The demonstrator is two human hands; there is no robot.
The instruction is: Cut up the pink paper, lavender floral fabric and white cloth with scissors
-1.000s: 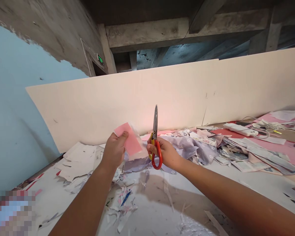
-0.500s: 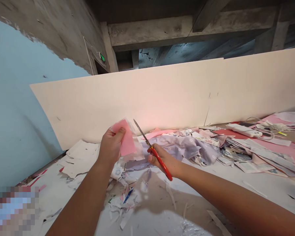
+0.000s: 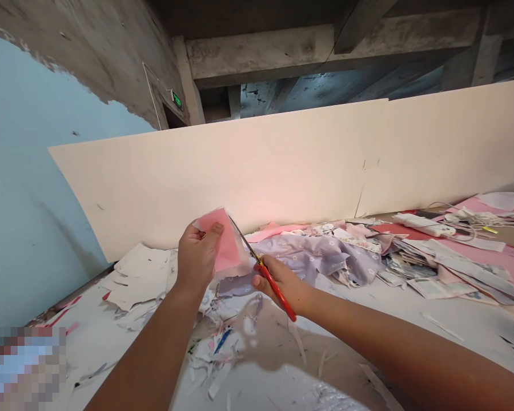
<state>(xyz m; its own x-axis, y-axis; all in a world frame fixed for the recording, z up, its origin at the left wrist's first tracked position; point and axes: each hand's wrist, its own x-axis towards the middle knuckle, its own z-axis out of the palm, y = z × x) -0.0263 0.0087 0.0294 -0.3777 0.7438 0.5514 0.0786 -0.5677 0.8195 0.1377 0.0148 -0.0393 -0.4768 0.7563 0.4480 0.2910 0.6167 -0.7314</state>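
Between the thumb and fingers of my left hand (image 3: pixel 196 254) is a pink piece (image 3: pixel 228 251) with a paler, see-through layer showing along its right and lower edges; whether it is paper or cloth I cannot tell. My right hand (image 3: pixel 282 282) grips red-handled scissors (image 3: pixel 278 290) whose blades point up and left, lying along the right edge of the piece. How far the blades are apart is hard to make out. Behind both hands lies a crumpled lavender cloth with small white flowers (image 3: pixel 325 257).
Small scraps and a blue pen-like object (image 3: pixel 223 340) litter the white tabletop (image 3: pixel 346 354) below my hands. White sheets (image 3: pixel 143 277) lie at left. Stacked offcuts (image 3: pixel 449 271) and a white power strip (image 3: pixel 425 224) with cords are at right. A tall pale board (image 3: pixel 240 171) closes off the back.
The scissors have come left to the edge of the pink piece, from a little apart. The piece has turned slightly, showing more of its pink face.
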